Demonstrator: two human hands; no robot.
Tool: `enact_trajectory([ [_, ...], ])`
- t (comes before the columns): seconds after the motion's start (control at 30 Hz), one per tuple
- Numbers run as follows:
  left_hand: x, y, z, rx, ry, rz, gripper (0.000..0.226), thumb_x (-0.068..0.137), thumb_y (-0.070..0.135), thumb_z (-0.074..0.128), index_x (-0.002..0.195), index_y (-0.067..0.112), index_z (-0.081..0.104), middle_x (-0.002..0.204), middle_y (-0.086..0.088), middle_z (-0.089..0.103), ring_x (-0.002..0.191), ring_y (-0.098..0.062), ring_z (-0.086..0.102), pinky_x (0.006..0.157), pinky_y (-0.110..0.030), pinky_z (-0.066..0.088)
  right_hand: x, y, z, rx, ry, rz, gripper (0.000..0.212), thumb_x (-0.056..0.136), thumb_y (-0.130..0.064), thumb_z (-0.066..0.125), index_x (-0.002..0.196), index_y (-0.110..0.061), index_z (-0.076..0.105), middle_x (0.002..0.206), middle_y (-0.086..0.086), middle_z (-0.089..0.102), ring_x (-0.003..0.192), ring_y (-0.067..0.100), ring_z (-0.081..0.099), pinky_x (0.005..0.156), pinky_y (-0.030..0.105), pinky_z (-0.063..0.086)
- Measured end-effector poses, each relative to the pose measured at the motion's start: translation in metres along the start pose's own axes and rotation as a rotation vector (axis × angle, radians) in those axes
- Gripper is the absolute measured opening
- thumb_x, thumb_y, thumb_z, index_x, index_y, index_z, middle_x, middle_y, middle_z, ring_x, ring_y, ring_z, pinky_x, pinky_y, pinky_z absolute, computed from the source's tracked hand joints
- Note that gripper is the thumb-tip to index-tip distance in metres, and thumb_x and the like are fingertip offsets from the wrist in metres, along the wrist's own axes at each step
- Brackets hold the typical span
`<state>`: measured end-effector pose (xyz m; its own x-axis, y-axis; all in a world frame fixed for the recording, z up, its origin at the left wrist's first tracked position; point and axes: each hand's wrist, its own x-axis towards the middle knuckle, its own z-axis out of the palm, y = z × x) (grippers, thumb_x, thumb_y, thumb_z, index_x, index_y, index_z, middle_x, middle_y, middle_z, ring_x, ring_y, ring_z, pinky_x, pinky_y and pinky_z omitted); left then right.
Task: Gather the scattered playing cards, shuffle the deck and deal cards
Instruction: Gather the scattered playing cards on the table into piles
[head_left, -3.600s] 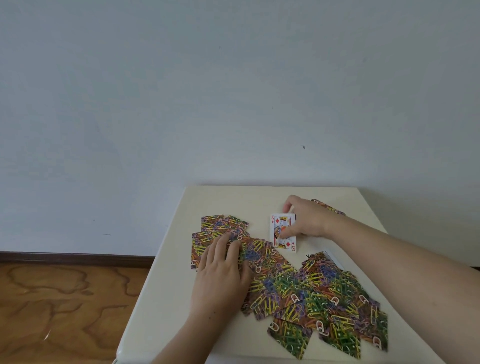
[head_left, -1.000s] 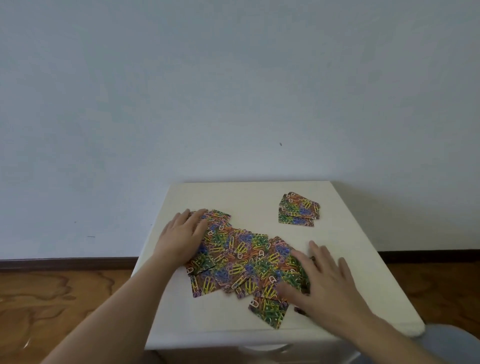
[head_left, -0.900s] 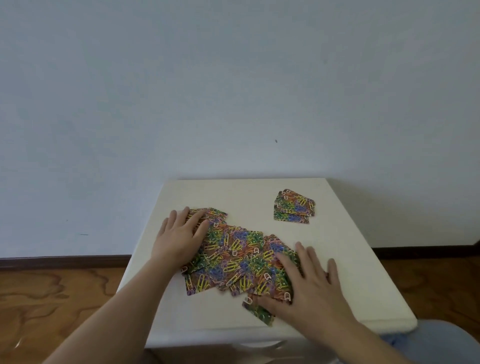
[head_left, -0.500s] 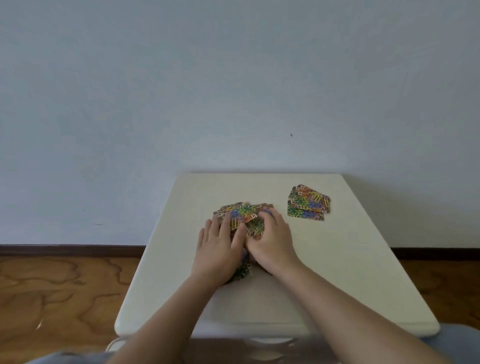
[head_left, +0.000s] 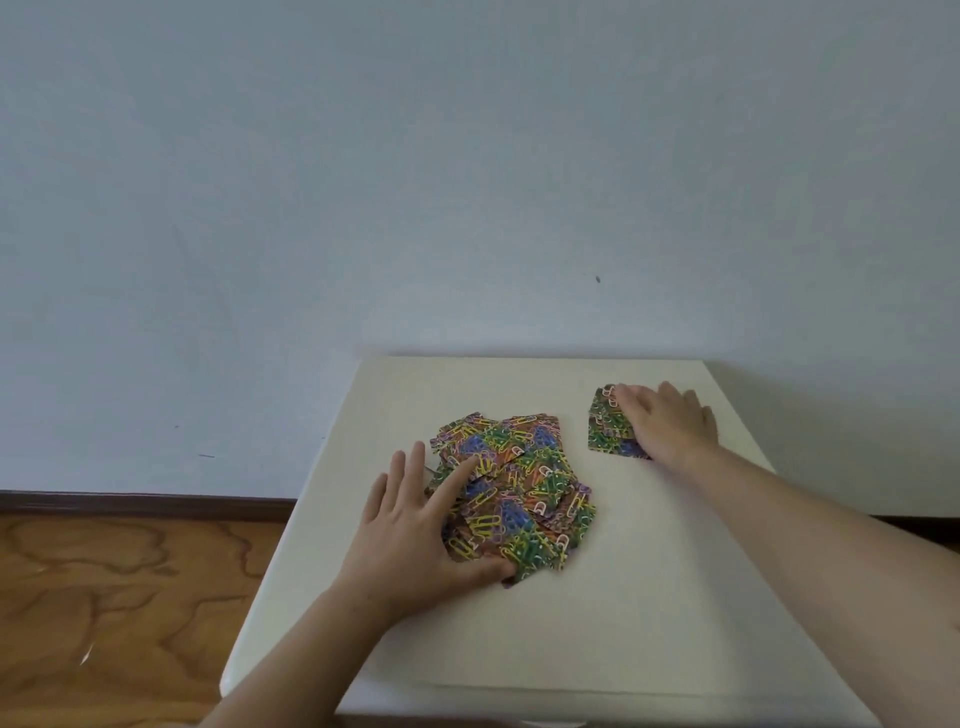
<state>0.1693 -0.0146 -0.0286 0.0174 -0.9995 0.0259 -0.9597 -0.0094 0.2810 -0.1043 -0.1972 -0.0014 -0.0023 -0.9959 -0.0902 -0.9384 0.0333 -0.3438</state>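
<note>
Seen from the head camera I am watching remotely, a person works at a square cream-white table (head_left: 649, 597) pushed against a pale blue-grey wall (head_left: 467, 156), with wood-grain flooring (head_left: 119, 597) to the table's left.

At the middle of the table lies a loose heap of face-down playing cards (head_left: 524, 493), their backs printed with multicoloured paper clips. The cards overlap at many angles rather than forming a squared deck. The left hand (head_left: 415, 535) lies flat along the heap's left edge, fingers spread and extended, the index finger resting on top of the cards and the thumb pressed against the heap's near corner. It grips nothing; the palm is released and pressing down.

Toward the table's far right corner sits a small separate pile of the same patterned cards (head_left: 608, 426), apart from the main heap with bare tabletop between them. The right hand (head_left: 665, 421) covers the right side of that small pile, fingers reaching over its top. I cannot tell whether this hand is merely resting on the cards or has begun to grasp them, since the fingertips are blurred and the pile's right edge is hidden beneath the palm.

Both forearms enter from the table's near edge, bare to the frame.
</note>
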Motion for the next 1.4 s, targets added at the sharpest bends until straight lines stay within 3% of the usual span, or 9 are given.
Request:
enact_trajectory([
  [0.1, 0.021, 0.007, -0.002, 0.025, -0.031, 0.007, 0.112, 0.052, 0.106, 0.024, 0.148, 0.059, -0.009, 0.167, -0.012, -0.011, 0.151, -0.030, -0.017, 0.123, -0.044, -0.005, -0.016, -0.015, 0.015, -0.081, 0.038, -0.232, 0.044, 0.104, -0.045, 0.026, 0.135, -0.032, 0.054, 0.141, 0.009, 0.052, 0.129, 0.035, 0.041, 0.109, 0.047, 0.033],
  [0.23, 0.036, 0.021, 0.002, 0.048, -0.032, 0.036, 0.096, 0.065, 0.098, 0.010, 0.150, 0.055, -0.001, 0.168, -0.013, -0.002, 0.152, -0.030, -0.010, 0.122, -0.046, -0.003, -0.051, -0.049, 0.025, 0.344, -0.005, -0.298, 0.055, 0.101, -0.049, 0.036, 0.110, -0.010, 0.074, 0.118, 0.012, 0.068, 0.118, 0.028, 0.055, 0.103, 0.037, 0.040],
  [0.3, 0.035, 0.021, 0.003, 0.029, -0.019, 0.005, 0.081, 0.078, 0.085, 0.004, 0.152, 0.051, 0.004, 0.168, -0.011, -0.002, 0.152, -0.029, -0.010, 0.122, -0.044, -0.005, -0.068, -0.069, 0.029, 0.585, -0.059, -0.272, 0.055, 0.100, -0.048, 0.039, 0.108, -0.003, 0.070, 0.113, 0.014, 0.071, 0.113, 0.029, 0.061, 0.098, 0.039, 0.046],
  [0.43, 0.033, 0.036, 0.006, -0.143, 0.017, -0.086, 0.064, 0.092, 0.063, 0.015, 0.153, 0.043, 0.017, 0.167, -0.013, 0.006, 0.153, -0.026, -0.005, 0.122, -0.043, -0.001, -0.095, -0.090, 0.036, 1.001, -0.163, -0.041, 0.062, 0.085, -0.048, 0.054, 0.141, -0.020, 0.052, 0.144, 0.000, 0.055, 0.134, 0.018, 0.050, 0.114, 0.046, 0.038],
  [0.57, 0.031, 0.059, 0.013, -0.274, 0.195, -0.104, 0.046, 0.100, 0.047, 0.027, 0.143, 0.039, 0.040, 0.163, -0.014, 0.020, 0.151, -0.024, 0.008, 0.119, -0.047, 0.010, -0.096, -0.088, 0.033, 1.185, -0.231, -0.002, 0.051, 0.077, -0.014, 0.062, 0.128, -0.019, 0.062, 0.117, 0.005, 0.073, 0.108, 0.023, 0.069, 0.095, 0.044, 0.056],
  [0.63, 0.031, 0.058, 0.008, -0.465, 0.226, -0.134, 0.036, 0.100, 0.045, 0.036, 0.130, 0.041, 0.055, 0.163, -0.011, 0.019, 0.148, -0.021, 0.018, 0.118, -0.042, 0.018, -0.095, -0.083, 0.026, 1.030, -0.235, -0.092, 0.039, 0.072, -0.006, 0.062, 0.107, -0.020, 0.073, 0.105, 0.007, 0.076, 0.093, 0.020, 0.072, 0.077, 0.033, 0.059],
  [0.8, 0.015, 0.032, -0.019, -0.859, 0.182, -0.084, 0.045, 0.090, 0.062, 0.052, 0.130, 0.042, 0.053, 0.158, 0.011, 0.017, 0.136, 0.002, 0.028, 0.100, -0.014, 0.028, -0.071, -0.075, 0.002, 0.448, -0.251, -0.112, 0.076, 0.079, -0.031, 0.077, 0.146, -0.014, 0.045, 0.156, 0.009, 0.031, 0.144, 0.024, 0.033, 0.118, 0.035, 0.029],
  [1.07, -0.030, 0.020, 0.002, -0.093, 0.018, 0.238, 0.115, 0.054, 0.097, 0.049, 0.141, 0.064, -0.019, 0.161, 0.010, -0.027, 0.149, -0.023, -0.025, 0.122, -0.048, -0.003, -0.049, -0.127, -0.020, -0.341, -0.543, -0.410, 0.115, 0.065, -0.069, 0.076, 0.156, -0.031, 0.017, 0.159, 0.008, 0.020, 0.144, 0.034, 0.031, 0.115, 0.050, 0.034],
  [1.4, -0.016, 0.026, 0.008, -0.147, 0.089, 0.168, 0.115, 0.057, 0.092, 0.050, 0.153, 0.037, 0.018, 0.166, 0.000, -0.001, 0.153, -0.018, -0.004, 0.123, -0.037, 0.015, -0.072, -0.125, -0.015, -0.057, -0.614, -0.281, 0.090, 0.072, -0.039, 0.085, 0.146, -0.009, 0.044, 0.145, 0.011, 0.053, 0.129, 0.028, 0.053, 0.107, 0.040, 0.045],
])
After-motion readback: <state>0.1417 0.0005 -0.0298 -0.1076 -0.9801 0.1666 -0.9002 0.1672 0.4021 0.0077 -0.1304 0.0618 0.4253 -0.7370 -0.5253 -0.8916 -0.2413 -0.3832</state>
